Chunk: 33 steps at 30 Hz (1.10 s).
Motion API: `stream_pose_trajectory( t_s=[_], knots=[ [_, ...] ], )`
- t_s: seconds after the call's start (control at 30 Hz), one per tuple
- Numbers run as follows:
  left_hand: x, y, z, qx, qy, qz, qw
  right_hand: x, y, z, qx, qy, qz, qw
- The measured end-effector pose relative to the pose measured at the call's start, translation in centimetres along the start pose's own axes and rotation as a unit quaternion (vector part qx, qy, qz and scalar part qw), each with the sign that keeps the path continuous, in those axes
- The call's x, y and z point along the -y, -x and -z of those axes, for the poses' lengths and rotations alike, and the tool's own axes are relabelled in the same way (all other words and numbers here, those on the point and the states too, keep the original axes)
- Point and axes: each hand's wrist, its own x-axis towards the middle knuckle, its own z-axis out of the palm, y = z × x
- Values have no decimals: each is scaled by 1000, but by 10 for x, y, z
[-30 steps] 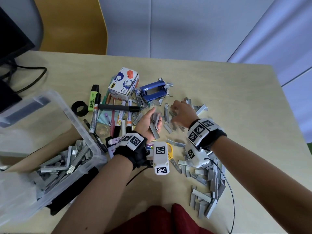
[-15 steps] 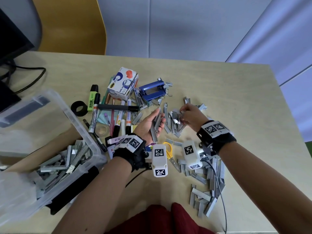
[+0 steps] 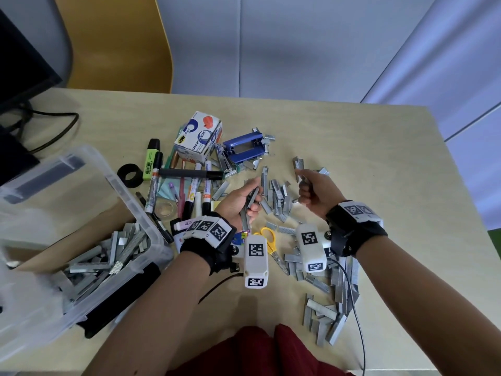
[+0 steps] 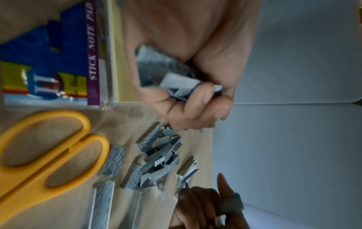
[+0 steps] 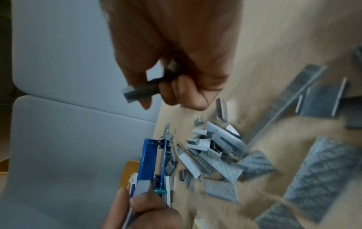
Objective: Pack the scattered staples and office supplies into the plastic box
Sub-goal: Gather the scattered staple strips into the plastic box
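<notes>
From the head view, my left hand (image 3: 238, 202) is raised over the table (image 3: 379, 158), fingers curled round a bundle of long staple strips (image 3: 253, 198), while my right hand (image 3: 315, 192) is up beside it, closed on a short staple strip (image 3: 305, 181). Between and below them lie the scattered staples (image 3: 279, 196), with a further heap (image 3: 333, 294) near my right forearm. The plastic box (image 3: 130, 202) stands at my left, partly filled with staples, its near end cut off by the frame edge. Only this view shows the markers (image 3: 199, 185), the tape dispenser carton (image 3: 199, 139) and the blue stapler (image 3: 244, 147) together. The left wrist view shows what the head view hides: my fingers (image 4: 197, 108) wrapped tight over the strip ends, plus the yellow scissors (image 4: 49, 147) and a sticky note pad (image 4: 58, 54) on the table, both cropped and blurred; my right hand sits at the bottom edge, mostly cut off. The right wrist view shows my thumb and fingers (image 5: 184, 91) pinching 1 dark strip that sticks out leftward; the staples below are smeared by motion.
</notes>
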Motion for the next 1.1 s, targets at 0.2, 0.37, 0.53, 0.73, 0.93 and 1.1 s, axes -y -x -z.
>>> stream_pose_trajectory(
  t_s=[0.2, 0.37, 0.53, 0.73, 0.93, 1.1],
  knots=[
    [1, 6, 1, 1, -13, 0, 1000, 0, -7, -1, -63, 373, 94, 921],
    [1, 10, 2, 4, -20, -2, 1000, -5, -14, -25, -28, 624, 99, 775],
    [-1, 12, 10, -9, -20, -11, 1000, -17, -9, -41, -34, 730, 79, 678],
    [-1, 12, 18, -12, -11, -1, 1000, -29, -4, -41, -27, 785, 127, 606],
    [2, 10, 16, -9, -20, -5, 1000, -34, -3, -30, -32, 797, 161, 581],
    [1, 9, 16, -11, -23, -3, 1000, -38, 3, -22, -28, 778, 163, 606]
  ],
)
